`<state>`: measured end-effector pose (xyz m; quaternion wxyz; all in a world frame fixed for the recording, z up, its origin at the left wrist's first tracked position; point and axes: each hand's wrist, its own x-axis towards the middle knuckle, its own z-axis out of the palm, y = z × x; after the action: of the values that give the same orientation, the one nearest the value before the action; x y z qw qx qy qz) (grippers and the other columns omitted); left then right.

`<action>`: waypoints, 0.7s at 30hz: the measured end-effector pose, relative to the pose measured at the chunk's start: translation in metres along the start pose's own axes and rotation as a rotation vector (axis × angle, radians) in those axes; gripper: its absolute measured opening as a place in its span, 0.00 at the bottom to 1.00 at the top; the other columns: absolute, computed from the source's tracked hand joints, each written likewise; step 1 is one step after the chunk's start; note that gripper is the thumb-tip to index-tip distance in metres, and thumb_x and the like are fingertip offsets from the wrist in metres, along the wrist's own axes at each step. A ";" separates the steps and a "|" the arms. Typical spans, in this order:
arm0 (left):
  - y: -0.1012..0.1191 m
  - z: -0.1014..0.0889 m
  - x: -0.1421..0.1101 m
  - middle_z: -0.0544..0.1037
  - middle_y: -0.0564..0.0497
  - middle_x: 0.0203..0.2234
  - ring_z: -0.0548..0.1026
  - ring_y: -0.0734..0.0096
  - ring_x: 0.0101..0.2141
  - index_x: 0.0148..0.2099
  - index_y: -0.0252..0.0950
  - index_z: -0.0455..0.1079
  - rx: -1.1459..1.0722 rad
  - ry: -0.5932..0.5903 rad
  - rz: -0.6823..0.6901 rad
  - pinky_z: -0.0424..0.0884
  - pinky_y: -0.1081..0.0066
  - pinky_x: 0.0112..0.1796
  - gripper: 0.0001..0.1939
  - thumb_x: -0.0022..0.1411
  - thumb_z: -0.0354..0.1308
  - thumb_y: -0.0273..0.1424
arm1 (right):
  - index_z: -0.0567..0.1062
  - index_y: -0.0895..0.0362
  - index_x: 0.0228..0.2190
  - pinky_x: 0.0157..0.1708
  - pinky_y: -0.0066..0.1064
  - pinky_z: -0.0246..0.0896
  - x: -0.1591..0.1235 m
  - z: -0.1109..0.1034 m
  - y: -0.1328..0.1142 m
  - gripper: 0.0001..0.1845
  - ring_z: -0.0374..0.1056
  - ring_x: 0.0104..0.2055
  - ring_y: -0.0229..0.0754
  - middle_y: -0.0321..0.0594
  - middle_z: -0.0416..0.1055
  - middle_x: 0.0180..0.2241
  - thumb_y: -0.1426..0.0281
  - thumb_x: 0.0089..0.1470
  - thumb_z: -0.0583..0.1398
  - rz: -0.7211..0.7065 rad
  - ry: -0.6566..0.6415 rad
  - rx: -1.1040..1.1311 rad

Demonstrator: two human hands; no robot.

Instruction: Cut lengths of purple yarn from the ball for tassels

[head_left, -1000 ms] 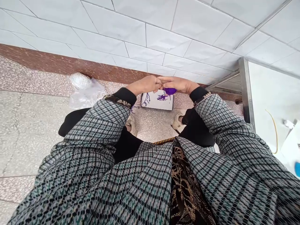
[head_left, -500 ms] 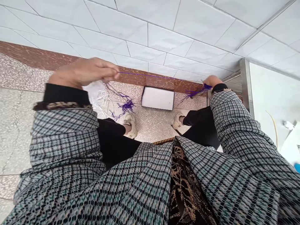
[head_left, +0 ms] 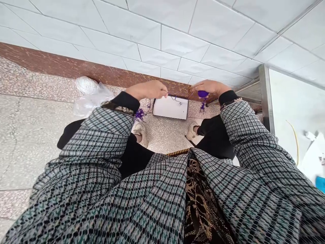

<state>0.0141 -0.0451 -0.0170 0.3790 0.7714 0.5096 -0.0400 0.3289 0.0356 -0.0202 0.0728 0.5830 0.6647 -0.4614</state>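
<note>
My left hand (head_left: 148, 90) is closed in a pinch on purple yarn, and a thin loose strand trails from its fingertips across the white box (head_left: 170, 108). To the right of it, my right hand (head_left: 213, 86) holds a small purple yarn ball (head_left: 202, 94) under its fingers, with loose ends dangling below. A tangle of purple yarn (head_left: 139, 115) lies on the floor beneath my left wrist, partly hidden by the sleeve. Both hands are above the floor, near the box's far edge.
A white ball of yarn or cord (head_left: 86, 84) and a clear plastic bag (head_left: 88, 101) lie on the floor at the left. My shoes (head_left: 140, 134) flank the box. Ahead stands a tiled wall (head_left: 177, 44); a white panel with a metal edge (head_left: 266, 98) is at the right.
My left hand has moved right, towards my right hand, and the yarn that was taut between them is slack. My right hand has shifted left, and the yarn ball shows below it.
</note>
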 end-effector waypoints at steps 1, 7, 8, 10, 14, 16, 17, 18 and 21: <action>0.008 0.005 0.007 0.87 0.42 0.43 0.78 0.64 0.41 0.50 0.30 0.85 -0.027 -0.014 0.005 0.68 0.66 0.45 0.20 0.74 0.52 0.32 | 0.89 0.58 0.54 0.70 0.37 0.73 -0.003 0.010 -0.011 0.12 0.82 0.62 0.48 0.48 0.87 0.60 0.75 0.74 0.68 -0.069 -0.036 0.064; 0.027 0.020 0.019 0.76 0.52 0.28 0.68 0.72 0.30 0.38 0.35 0.80 -0.226 0.048 0.055 0.63 0.66 0.40 0.14 0.71 0.53 0.30 | 0.87 0.57 0.43 0.52 0.29 0.79 -0.018 0.058 -0.048 0.04 0.82 0.49 0.42 0.42 0.89 0.50 0.75 0.71 0.69 -0.259 -0.274 0.438; 0.026 0.020 0.018 0.76 0.52 0.27 0.67 0.72 0.30 0.35 0.35 0.78 -0.250 0.051 0.068 0.62 0.66 0.40 0.14 0.71 0.54 0.30 | 0.87 0.58 0.40 0.46 0.27 0.78 -0.019 0.061 -0.051 0.05 0.80 0.43 0.40 0.41 0.88 0.44 0.76 0.71 0.69 -0.240 -0.280 0.433; 0.024 0.019 0.017 0.75 0.52 0.26 0.66 0.72 0.29 0.30 0.37 0.74 -0.291 0.070 0.059 0.61 0.64 0.38 0.12 0.68 0.56 0.30 | 0.85 0.60 0.34 0.36 0.24 0.72 -0.019 0.063 -0.054 0.11 0.75 0.35 0.38 0.39 0.84 0.34 0.77 0.73 0.67 -0.194 -0.271 0.380; 0.016 0.011 0.007 0.71 0.50 0.24 0.65 0.68 0.28 0.28 0.38 0.70 -0.343 0.086 0.015 0.60 0.63 0.38 0.08 0.61 0.59 0.29 | 0.81 0.59 0.29 0.33 0.26 0.68 -0.016 0.057 -0.053 0.17 0.71 0.30 0.37 0.39 0.80 0.30 0.77 0.74 0.65 -0.211 -0.180 0.328; 0.011 0.003 -0.003 0.70 0.51 0.25 0.65 0.67 0.29 0.30 0.38 0.71 -0.345 0.095 -0.010 0.59 0.64 0.38 0.06 0.61 0.59 0.29 | 0.81 0.59 0.30 0.34 0.28 0.70 -0.010 0.049 -0.049 0.16 0.71 0.30 0.38 0.41 0.81 0.32 0.75 0.73 0.65 -0.188 -0.063 0.157; 0.008 -0.003 -0.010 0.69 0.51 0.25 0.65 0.68 0.29 0.31 0.37 0.71 -0.330 0.108 -0.035 0.59 0.64 0.39 0.07 0.62 0.58 0.29 | 0.82 0.59 0.31 0.36 0.30 0.71 -0.006 0.042 -0.045 0.14 0.72 0.31 0.40 0.42 0.81 0.33 0.75 0.73 0.66 -0.129 -0.003 0.002; 0.005 -0.009 -0.018 0.69 0.52 0.26 0.64 0.69 0.30 0.31 0.37 0.70 -0.308 0.121 -0.065 0.58 0.64 0.39 0.07 0.64 0.57 0.29 | 0.84 0.59 0.33 0.39 0.32 0.74 -0.001 0.035 -0.039 0.13 0.74 0.32 0.42 0.43 0.81 0.33 0.75 0.72 0.66 -0.048 0.048 -0.163; -0.007 -0.030 -0.048 0.65 0.54 0.28 0.60 0.73 0.32 0.32 0.36 0.66 -0.240 0.149 -0.145 0.56 0.65 0.41 0.10 0.69 0.54 0.28 | 0.86 0.64 0.34 0.50 0.41 0.79 0.010 0.010 -0.013 0.09 0.82 0.42 0.54 0.49 0.79 0.31 0.79 0.70 0.69 0.201 0.148 -0.490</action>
<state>-0.0245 -0.0618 0.0216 0.4259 0.6825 0.5918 0.0512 0.3103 0.0369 -0.0252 0.2083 0.6432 0.6989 -0.2333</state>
